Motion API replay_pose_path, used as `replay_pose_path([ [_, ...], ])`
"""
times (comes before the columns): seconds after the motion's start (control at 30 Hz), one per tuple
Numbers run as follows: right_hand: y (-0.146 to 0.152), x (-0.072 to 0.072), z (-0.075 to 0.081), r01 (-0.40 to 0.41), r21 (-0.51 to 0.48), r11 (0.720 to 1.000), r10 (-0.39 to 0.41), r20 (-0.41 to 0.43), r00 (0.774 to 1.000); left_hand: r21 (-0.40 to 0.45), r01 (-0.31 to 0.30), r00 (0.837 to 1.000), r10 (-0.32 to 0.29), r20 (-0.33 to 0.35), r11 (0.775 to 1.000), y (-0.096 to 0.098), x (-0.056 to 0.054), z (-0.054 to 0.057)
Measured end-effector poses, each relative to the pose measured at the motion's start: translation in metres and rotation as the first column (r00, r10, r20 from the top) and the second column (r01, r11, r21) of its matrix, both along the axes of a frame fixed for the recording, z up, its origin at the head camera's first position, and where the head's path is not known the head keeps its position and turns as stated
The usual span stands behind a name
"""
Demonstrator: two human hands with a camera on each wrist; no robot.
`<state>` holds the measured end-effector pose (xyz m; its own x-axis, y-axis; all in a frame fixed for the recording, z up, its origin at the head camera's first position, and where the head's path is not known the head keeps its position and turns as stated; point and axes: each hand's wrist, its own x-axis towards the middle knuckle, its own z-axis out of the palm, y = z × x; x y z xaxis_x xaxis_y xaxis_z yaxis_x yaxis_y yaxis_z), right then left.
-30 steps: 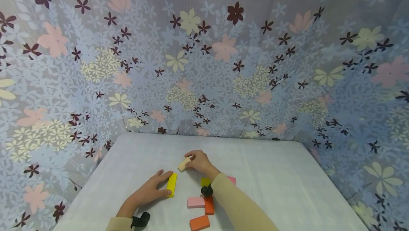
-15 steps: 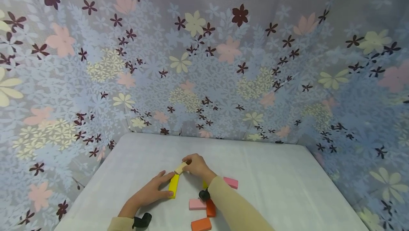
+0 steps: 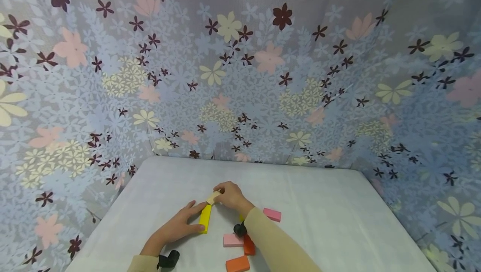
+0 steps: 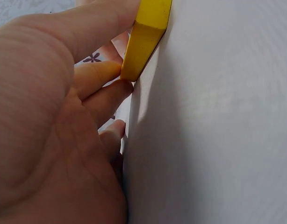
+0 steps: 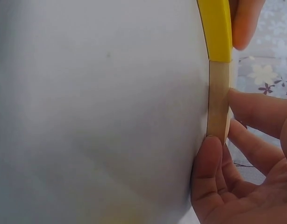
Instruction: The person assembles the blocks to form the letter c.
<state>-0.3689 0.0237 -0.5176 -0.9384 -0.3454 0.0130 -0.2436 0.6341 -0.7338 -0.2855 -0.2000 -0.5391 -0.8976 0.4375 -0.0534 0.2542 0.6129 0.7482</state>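
In the head view, a long yellow block [image 3: 205,218] lies on the white-covered table, gripped by my left hand [image 3: 178,224] with the thumb near its close end and a finger at its far end. My right hand [image 3: 231,197] pinches a plain wooden block [image 3: 213,198] at the far end of the yellow one. The right wrist view shows the wooden block [image 5: 219,98] end to end with the yellow block [image 5: 218,32], and they appear to touch. Part of the yellow block [image 4: 146,35] shows beside the left thumb in the left wrist view.
Closer to me lie a pink block [image 3: 233,240], a red block [image 3: 249,246] and an orange block [image 3: 238,263]. Another pink block [image 3: 272,214] lies right of the right forearm. A yellowish block [image 3: 241,218] is mostly hidden by that arm. Floral cloth [image 3: 240,75] surrounds the table.
My right hand has brought the wooden block left and toward me, against the far end of the yellow block. In the last half second both hands have hardly moved.
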Motion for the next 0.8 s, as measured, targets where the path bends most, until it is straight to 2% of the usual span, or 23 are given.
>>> replay_pose_path([
  [0.4,0.004,-0.002,-0.002,-0.014,0.003,1.0,0.014,-0.008,1.0,-0.003,-0.006,1.0,0.006,-0.002,1.0,0.002,-0.001,-0.002],
  [0.8,0.019,0.002,0.015,-0.018,-0.009,1.0,0.018,0.006,1.0,0.001,0.003,1.0,-0.003,-0.017,1.0,0.001,0.003,0.002],
])
